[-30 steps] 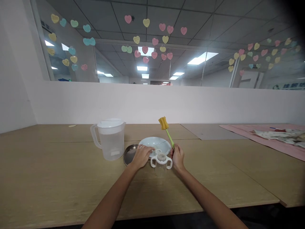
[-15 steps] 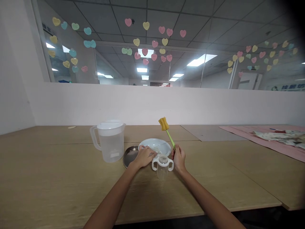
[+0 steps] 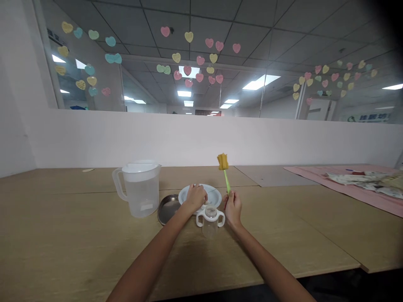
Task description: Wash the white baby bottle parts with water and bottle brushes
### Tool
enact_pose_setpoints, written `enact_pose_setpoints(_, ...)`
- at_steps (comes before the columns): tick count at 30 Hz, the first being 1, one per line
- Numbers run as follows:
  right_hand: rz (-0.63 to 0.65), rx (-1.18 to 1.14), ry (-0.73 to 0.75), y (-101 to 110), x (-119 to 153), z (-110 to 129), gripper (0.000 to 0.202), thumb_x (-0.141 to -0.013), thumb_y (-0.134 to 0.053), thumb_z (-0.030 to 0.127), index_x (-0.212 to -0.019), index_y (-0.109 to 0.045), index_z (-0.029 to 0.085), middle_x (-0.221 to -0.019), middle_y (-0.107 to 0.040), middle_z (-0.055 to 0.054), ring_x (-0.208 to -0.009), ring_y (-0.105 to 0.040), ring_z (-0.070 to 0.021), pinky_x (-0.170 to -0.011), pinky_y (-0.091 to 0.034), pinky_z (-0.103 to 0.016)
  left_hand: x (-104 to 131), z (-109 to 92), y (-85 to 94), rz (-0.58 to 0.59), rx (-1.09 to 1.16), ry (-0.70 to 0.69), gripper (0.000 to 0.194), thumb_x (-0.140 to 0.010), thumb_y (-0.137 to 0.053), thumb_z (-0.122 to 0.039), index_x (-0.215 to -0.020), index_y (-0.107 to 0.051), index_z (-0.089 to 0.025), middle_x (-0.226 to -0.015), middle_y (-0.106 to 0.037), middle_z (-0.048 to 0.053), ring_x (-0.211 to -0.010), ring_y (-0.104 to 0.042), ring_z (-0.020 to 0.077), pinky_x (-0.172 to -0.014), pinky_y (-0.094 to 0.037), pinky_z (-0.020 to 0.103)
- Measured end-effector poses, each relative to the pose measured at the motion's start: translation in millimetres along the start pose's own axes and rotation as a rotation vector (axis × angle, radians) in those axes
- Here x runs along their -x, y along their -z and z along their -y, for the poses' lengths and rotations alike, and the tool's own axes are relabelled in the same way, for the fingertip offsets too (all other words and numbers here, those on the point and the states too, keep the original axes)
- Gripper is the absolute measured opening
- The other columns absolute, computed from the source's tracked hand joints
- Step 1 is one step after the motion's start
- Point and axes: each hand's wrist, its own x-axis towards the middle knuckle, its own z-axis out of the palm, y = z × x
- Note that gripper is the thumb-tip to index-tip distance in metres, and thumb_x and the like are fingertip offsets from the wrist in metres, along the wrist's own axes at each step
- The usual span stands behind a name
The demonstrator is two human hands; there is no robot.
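Note:
My right hand (image 3: 233,206) is closed round the green handle of a bottle brush (image 3: 223,162), its yellow sponge head pointing up. Over the white bowl (image 3: 217,198), my left hand (image 3: 197,197) has its fingers bent and drawn together. Something small and whitish shows by its fingertips, too hidden to name. Between the two wrists, a clear baby bottle (image 3: 210,228) with a white two-handled collar stands upright on the table, its mouth uncovered. Left of the bowl, partly behind my left forearm, lies a round metal tray (image 3: 166,211).
A translucent lidded pitcher (image 3: 141,191) stands left of the tray. To the far right, a pink cloth (image 3: 315,178) carries crumpled fabric. The wooden table (image 3: 78,239) runs back to a white wall (image 3: 157,138) under a window with heart-shaped notes.
My left hand has moved up and further over the bowl, its fingers more drawn in. The brush has swung more upright in my right hand. The whole view has shifted slightly.

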Motion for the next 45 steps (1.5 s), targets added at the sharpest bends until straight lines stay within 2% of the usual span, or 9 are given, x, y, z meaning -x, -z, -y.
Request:
enact_pose_setpoints(6,0.003,0.145,0.054,3,-9,-4,0.029,-0.08,-0.033,0.038,-0.09,-0.05,0.016,-0.076,-0.059,-0.005,-0.059,-0.051,-0.0143,-0.057,-0.038,-0.025,24,23,11.6,-0.221,0.165,0.159,0.023,-0.08,-0.044,-0.026,-0.09,-0.063,-0.018,-0.088,-0.062,0.006,-0.082,-0.055,0.0159,-0.075,-0.039,0.027)
enact_pose_setpoints(9,0.042,0.213,0.068,7,-13,-4,0.026,-0.077,-0.036,0.035,-0.082,-0.053,0.016,-0.076,-0.059,-0.005,-0.069,-0.053,-0.0166,-0.062,-0.038,-0.026,35,35,7.3,-0.326,0.31,0.235,0.029,-0.082,-0.039,-0.03,-0.094,-0.06,-0.014,-0.088,-0.064,0.007,-0.077,-0.057,0.0147,-0.07,-0.041,0.025)
enact_pose_setpoints(13,0.21,0.281,0.067,11,-14,0,0.033,-0.077,-0.04,0.042,-0.073,-0.061,0.016,-0.063,-0.058,-0.002,-0.061,-0.051,-0.0156,-0.057,-0.035,-0.023,45,42,-3.4,-0.44,0.682,0.305,0.035,-0.077,-0.045,-0.04,-0.09,-0.063,-0.013,-0.089,-0.066,0.008,-0.079,-0.058,0.0178,-0.072,-0.043,0.027)
enact_pose_setpoints(16,0.287,0.312,0.112,11,-13,4,0.039,-0.075,-0.044,0.048,-0.07,-0.065,0.016,-0.06,-0.06,-0.001,-0.057,-0.05,-0.0149,-0.052,-0.033,-0.022,50,40,-6.9,-0.454,0.8,0.311,0.035,-0.071,-0.052,-0.04,-0.091,-0.064,-0.014,-0.091,-0.065,0.007,-0.082,-0.058,0.0181,-0.076,-0.042,0.028)
enact_pose_setpoints(22,0.297,0.411,0.237,14,-15,6,0.033,-0.071,-0.051,0.049,-0.066,-0.069,0.021,-0.072,-0.067,-0.002,-0.067,-0.057,-0.0191,-0.057,-0.036,-0.024,51,36,-9.8,-0.465,0.847,0.368,0.036,-0.066,-0.058,-0.039,-0.093,-0.063,-0.015,-0.079,-0.065,0.005,-0.074,-0.056,0.0158,-0.069,-0.043,0.026)
enact_pose_setpoints(27,0.381,0.431,0.292,19,-19,6,0.032,-0.072,-0.051,0.047,-0.061,-0.068,0.022,-0.07,-0.067,-0.002,-0.066,-0.058,-0.0195,-0.058,-0.036,-0.025,52,36,-6.7,-0.521,0.853,0.404,0.028,-0.072,-0.049,-0.039,-0.08,-0.063,-0.016,-0.078,-0.063,0.003,-0.073,-0.055,0.0146,-0.068,-0.041,0.024)
enact_pose_setpoints(34,0.414,0.518,0.415,21,-19,2,0.033,-0.076,-0.047,0.042,-0.06,-0.066,0.021,-0.065,-0.066,-0.002,-0.06,-0.056,-0.0164,-0.056,-0.035,-0.024,56,28,1.9,-0.527,0.733,0.37,0.043,-0.08,-0.033,-0.047,-0.055,-0.051,-0.017,-0.056,-0.051,-0.001,-0.059,-0.048,0.0118,-0.058,-0.036,0.022)
enact_pose_setpoints(39,0.384,0.437,0.424,21,-18,2,0.031,-0.075,-0.049,0.042,-0.061,-0.066,0.02,-0.067,-0.066,-0.003,-0.061,-0.057,-0.0174,-0.058,-0.036,-0.025,55,30,0.7,-0.513,0.695,0.26,0.038,-0.08,-0.036,-0.044,-0.072,-0.06,-0.016,-0.076,-0.06,0.003,-0.075,-0.054,0.0142,-0.071,-0.039,0.023)
enact_pose_setpoints(45,0.414,0.561,0.428,22,-19,1,0.036,-0.078,-0.043,0.044,-0.066,-0.067,0.02,-0.072,-0.067,-0.004,-0.066,-0.058,-0.0182,-0.06,-0.037,-0.025,57,33,0.8,-0.517,0.575,0.233,0.03,-0.079,-0.043,-0.039,-0.084,-0.063,-0.017,-0.085,-0.063,0.005,-0.083,-0.055,0.0158,-0.077,-0.04,0.027)
